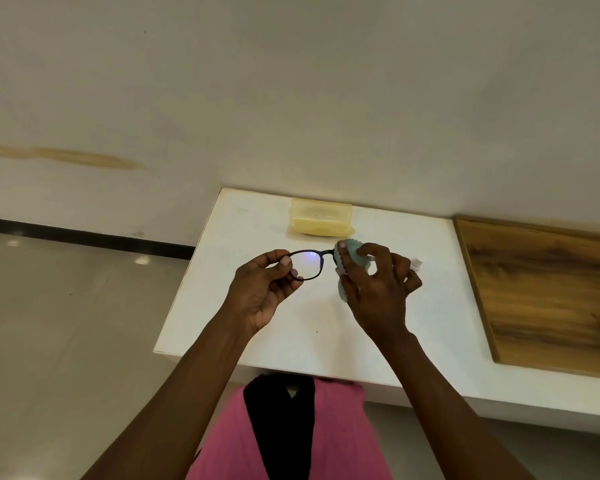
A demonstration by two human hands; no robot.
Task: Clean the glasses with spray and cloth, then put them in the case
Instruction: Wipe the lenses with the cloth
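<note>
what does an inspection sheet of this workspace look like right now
surface: white table, a wood-grain panel at its right.
job's things: glasses held above the table; cloth over one lens; yellow case closed at the far edge; spray not identifiable.
clutter: small pale object behind the right hand, unclear.
hands: left hand pinches the frame; right hand pinches the cloth.
cables: nothing seen.
surroundings: pale wall, tiled floor.

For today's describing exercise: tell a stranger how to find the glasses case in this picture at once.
Start at the white table against the wall. Near its far edge, beyond both hands, sits the glasses case, shut. It is the only pale yellow, translucent box there, unlike the black-framed glasses and light blue cloth held in front of it.
</note>
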